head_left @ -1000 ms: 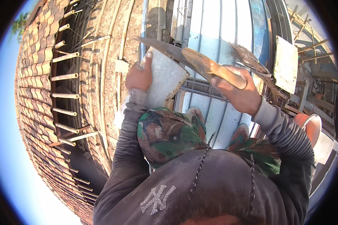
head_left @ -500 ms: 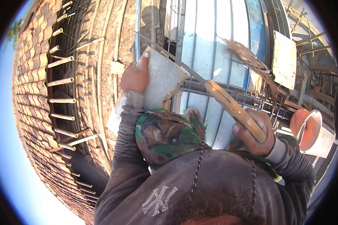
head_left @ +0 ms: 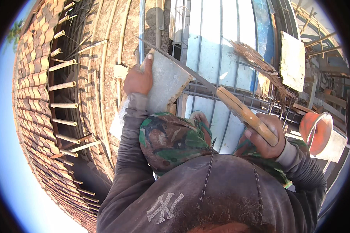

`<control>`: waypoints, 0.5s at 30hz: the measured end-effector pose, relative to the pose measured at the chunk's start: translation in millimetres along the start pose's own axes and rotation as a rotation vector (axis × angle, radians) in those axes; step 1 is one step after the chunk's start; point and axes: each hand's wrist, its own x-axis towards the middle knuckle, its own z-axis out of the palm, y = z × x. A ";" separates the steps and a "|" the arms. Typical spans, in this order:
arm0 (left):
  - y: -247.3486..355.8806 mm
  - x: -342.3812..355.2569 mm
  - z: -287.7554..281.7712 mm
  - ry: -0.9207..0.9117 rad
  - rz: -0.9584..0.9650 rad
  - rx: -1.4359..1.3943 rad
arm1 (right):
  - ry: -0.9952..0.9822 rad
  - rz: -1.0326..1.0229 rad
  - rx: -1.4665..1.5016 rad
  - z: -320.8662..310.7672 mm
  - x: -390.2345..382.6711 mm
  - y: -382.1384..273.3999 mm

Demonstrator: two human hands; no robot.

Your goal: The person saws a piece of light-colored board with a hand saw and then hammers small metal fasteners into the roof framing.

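My left hand (head_left: 139,79) grips the edge of a flat grey board (head_left: 166,77), the thumb lying on top near its far corner. One edge of the board is rough and crumbly. My right hand (head_left: 266,134) is wrapped round the wooden handle (head_left: 245,114) of a long, narrow-bladed hand tool. Its thin dark blade (head_left: 182,66) runs up and left along the board's far right edge, its tip past the far corner near my left thumb. Whether the blade has teeth is too small to tell. My knee in camouflage trousers (head_left: 175,136) is just below the board.
Steel bars (head_left: 200,50) run over pale blue sheets (head_left: 210,23). A twig broom (head_left: 256,62) lies to the right, beside a pale board (head_left: 292,62). An orange bucket (head_left: 315,132) stands at far right. On the left are a tiled roof (head_left: 33,85) and projecting bamboo poles (head_left: 64,105).
The wooden handle and my right hand have shifted slightly right, and the blade has swung a little closer to the board's edge. My left hand stays on the board.
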 end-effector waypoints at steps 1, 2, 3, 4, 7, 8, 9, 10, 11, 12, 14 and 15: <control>0.9 2.1 2.2 -0.005 0.005 -0.002 | -0.045 -0.050 -0.054 -3.3 6.1 4.0; -0.8 2.3 1.0 -0.011 -0.003 -0.008 | -0.047 -0.050 -0.055 -4.1 14.8 6.2; -2.0 2.0 0.6 -0.018 -0.013 -0.014 | -0.053 -0.064 -0.020 -2.4 27.7 8.0; -3.8 2.7 0.6 -0.014 -0.018 -0.013 | -0.062 -0.080 0.018 1.3 43.4 9.0; -0.4 4.3 6.9 0.007 0.030 0.038 | -0.077 -0.033 0.039 17.7 87.0 15.1; -2.6 3.8 9.8 0.026 0.027 0.043 | -0.067 -0.009 0.134 28.7 100.6 26.7; -4.9 4.8 9.6 0.043 0.025 0.047 | -0.057 0.016 0.228 34.4 107.9 31.9; -7.0 4.1 7.5 0.034 -0.005 0.014 | -0.055 0.072 0.244 33.8 102.6 24.2; -9.8 2.9 6.3 0.029 -0.017 0.016 | -0.066 0.079 0.245 29.7 94.7 19.5; -10.8 2.9 4.4 0.006 -0.002 -0.035 | -0.050 0.096 0.239 20.5 85.5 16.6; -12.9 1.5 5.8 -0.024 0.007 -0.087 | -0.038 0.120 0.230 6.7 66.8 6.7; -12.6 1.4 6.6 -0.008 -0.015 -0.051 | -0.027 0.130 0.225 1.3 57.4 -0.9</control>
